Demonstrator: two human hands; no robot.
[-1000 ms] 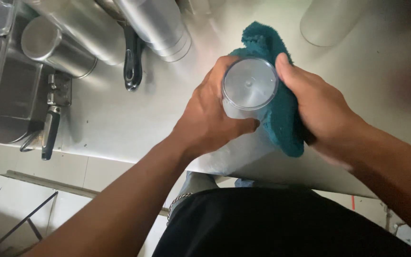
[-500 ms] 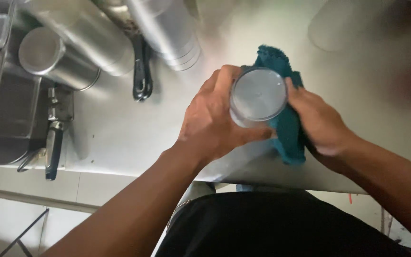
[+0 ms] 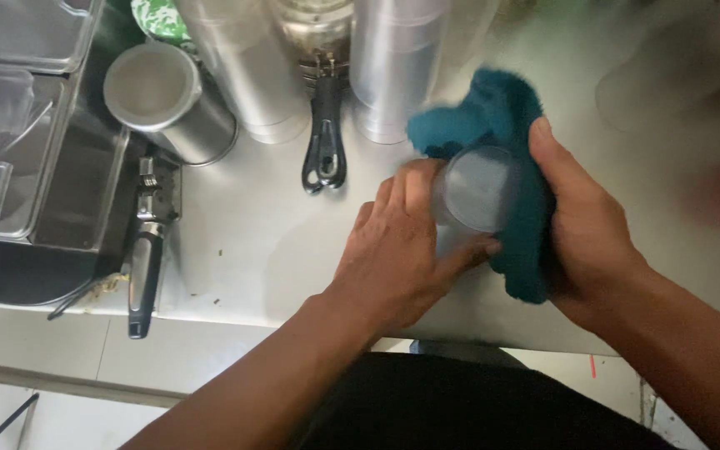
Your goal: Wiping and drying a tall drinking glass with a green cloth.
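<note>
I see my left hand (image 3: 397, 250) wrapped around a clear plastic cup (image 3: 472, 190), fingers curled on its wall, thumb along the near side. The cup sits between both hands near the worktop's (image 3: 235, 250) front edge, its long axis pointing up toward me, mouth or base facing the camera. My right hand (image 3: 581, 229) presses a teal cloth (image 3: 502, 117) against the cup's right side, thumb over the top. Steel tumblers (image 3: 393, 67) stand toward the back edge.
</note>
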